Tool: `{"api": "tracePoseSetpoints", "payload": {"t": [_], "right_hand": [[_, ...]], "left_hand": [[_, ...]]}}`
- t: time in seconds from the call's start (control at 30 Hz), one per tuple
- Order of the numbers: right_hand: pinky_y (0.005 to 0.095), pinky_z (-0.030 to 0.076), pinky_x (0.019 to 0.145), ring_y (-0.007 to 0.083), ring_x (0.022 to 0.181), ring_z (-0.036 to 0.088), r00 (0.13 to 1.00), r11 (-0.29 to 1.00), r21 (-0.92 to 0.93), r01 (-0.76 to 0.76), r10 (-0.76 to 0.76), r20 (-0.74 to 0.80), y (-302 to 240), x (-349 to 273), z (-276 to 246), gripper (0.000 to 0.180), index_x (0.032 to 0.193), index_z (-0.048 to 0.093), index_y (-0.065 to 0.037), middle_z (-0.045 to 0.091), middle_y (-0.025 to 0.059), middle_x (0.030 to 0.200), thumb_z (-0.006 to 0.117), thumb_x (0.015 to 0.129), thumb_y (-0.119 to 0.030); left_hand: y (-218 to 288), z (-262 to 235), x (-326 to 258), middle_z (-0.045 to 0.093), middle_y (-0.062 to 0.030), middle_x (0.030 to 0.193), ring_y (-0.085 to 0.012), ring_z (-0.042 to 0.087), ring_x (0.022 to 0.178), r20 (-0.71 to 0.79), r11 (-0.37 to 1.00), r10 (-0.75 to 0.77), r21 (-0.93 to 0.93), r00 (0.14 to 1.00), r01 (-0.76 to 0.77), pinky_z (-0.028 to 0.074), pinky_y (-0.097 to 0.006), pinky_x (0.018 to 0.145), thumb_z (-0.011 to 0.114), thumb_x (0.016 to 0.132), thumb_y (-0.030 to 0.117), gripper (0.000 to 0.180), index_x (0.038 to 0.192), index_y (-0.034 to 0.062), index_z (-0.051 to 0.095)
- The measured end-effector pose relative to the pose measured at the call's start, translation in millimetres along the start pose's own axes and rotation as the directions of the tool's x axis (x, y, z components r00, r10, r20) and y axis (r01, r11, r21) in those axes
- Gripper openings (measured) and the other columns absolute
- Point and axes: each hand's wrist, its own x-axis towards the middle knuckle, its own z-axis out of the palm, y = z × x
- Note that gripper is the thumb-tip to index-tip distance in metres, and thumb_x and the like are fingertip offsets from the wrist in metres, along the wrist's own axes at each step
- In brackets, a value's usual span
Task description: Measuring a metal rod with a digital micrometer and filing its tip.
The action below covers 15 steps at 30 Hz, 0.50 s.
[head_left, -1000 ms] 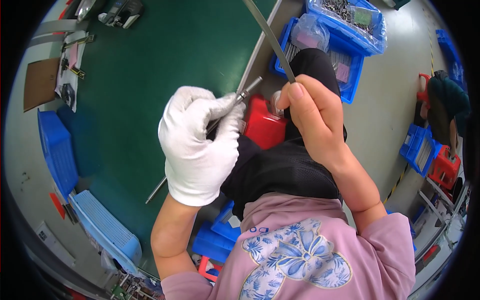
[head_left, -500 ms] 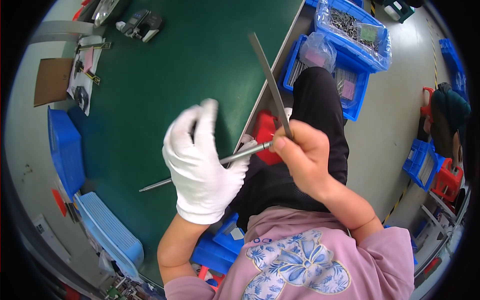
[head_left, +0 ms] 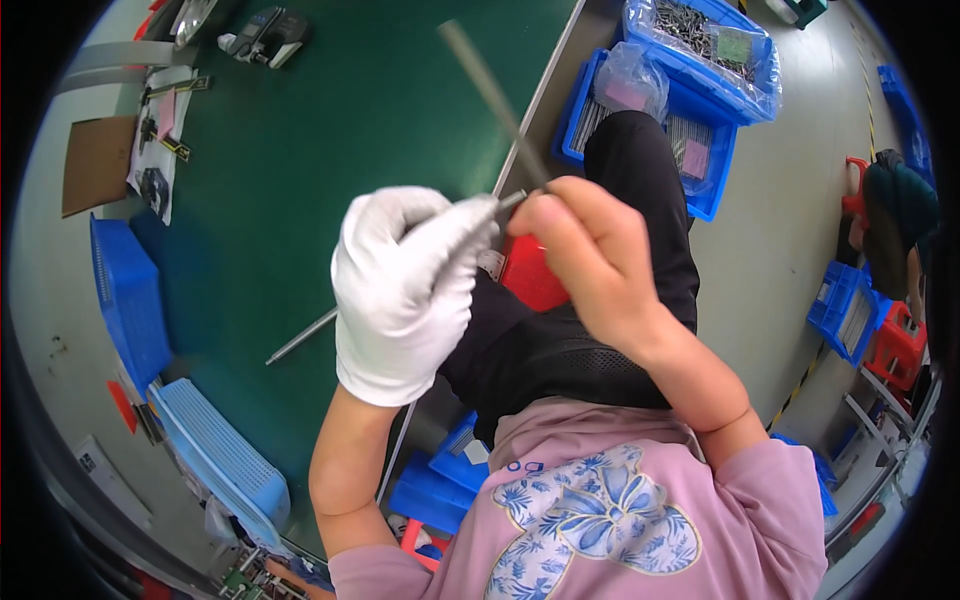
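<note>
My left hand (head_left: 402, 295), in a white glove, is closed around a thin metal rod (head_left: 302, 336). The rod runs slantwise through the glove: its thin tip sticks out at the lower left and its other end shows just past the gloved fingertips. My bare right hand (head_left: 598, 255) grips the lower end of a long flat grey metal strip (head_left: 488, 92), which points up and left, slightly blurred. The strip's held end and my right fingertips are close by the rod's upper end. Whether they touch it is hidden by the fingers.
The green table (head_left: 300, 150) lies beneath my left hand. Blue bins (head_left: 728, 160) of metal parts stand beyond my knee, at the right. A dark handheld device (head_left: 265, 38) lies at the table's far side. Blue baskets (head_left: 130, 295) line the left edge; a red stool (head_left: 535, 275) shows below my hands.
My gloved fingers have closed around the rod, and its right end has tilted up. My right hand has moved up and left with the strip, away from the rod's middle toward its end.
</note>
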Motion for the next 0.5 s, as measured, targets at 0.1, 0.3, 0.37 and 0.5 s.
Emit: {"api": "tracePoseSetpoints", "payload": {"t": [0.1,0.3,0.37,0.5], "right_hand": [[0.0266,0.041,0.053,0.0116,0.055,0.052,0.995,0.996,-0.026,-0.082,0.083,0.057,-9.2,-19.6,-22.9,0.020,0.091,0.057,0.001,0.055,0.0068,0.063,0.044,0.094,-0.014],[0.0275,0.041,0.053,0.0177,0.054,0.053,0.980,0.989,-0.098,-0.113,0.127,0.151,-6.4,-36.8,-11.7,0.013,0.089,0.054,0.002,0.055,0.0107,0.066,0.044,0.092,-0.007],[0.0275,0.039,0.051,0.0172,0.051,0.050,0.992,0.996,-0.077,-0.045,0.053,0.116,-3.2,-36.1,-6.1,0.012,0.088,0.054,0.002,0.053,0.0099,0.064,0.045,0.091,-0.005],[0.0279,0.038,0.049,0.0167,0.050,0.049,0.991,0.994,-0.106,-0.032,0.045,0.127,-4.3,-34.7,-7.4,0.011,0.087,0.054,0.003,0.052,0.0099,0.063,0.046,0.090,-0.003]], "left_hand": [[-2.7,3.0,-0.9,0.056,-0.0058,0.074,-0.0225,0.055,0.064,-0.059,0.995,-0.071,-0.073,0.996,0.067,0.044,-0.032,0.054,0.074,0.063,0.000,0.022,0.082,0.0078,0.065],[1.5,2.2,1.4,0.055,-0.0066,0.073,-0.0218,0.056,0.064,-0.098,0.992,-0.092,-0.095,0.991,0.083,0.044,-0.031,0.052,0.072,0.062,-0.003,0.021,0.079,0.0070,0.063],[0.1,0.1,-0.4,0.055,-0.0069,0.073,-0.0222,0.055,0.064,-0.084,0.995,-0.086,-0.064,0.993,0.081,0.044,-0.032,0.053,0.071,0.064,-0.002,0.020,0.079,0.0068,0.063],[-2.1,-2.6,-1.1,0.055,-0.0062,0.076,-0.0196,0.055,0.064,-0.024,1.000,-0.017,0.008,1.000,0.018,0.044,-0.029,0.055,0.073,0.067,0.000,0.020,0.084,0.0060,0.065]]}}
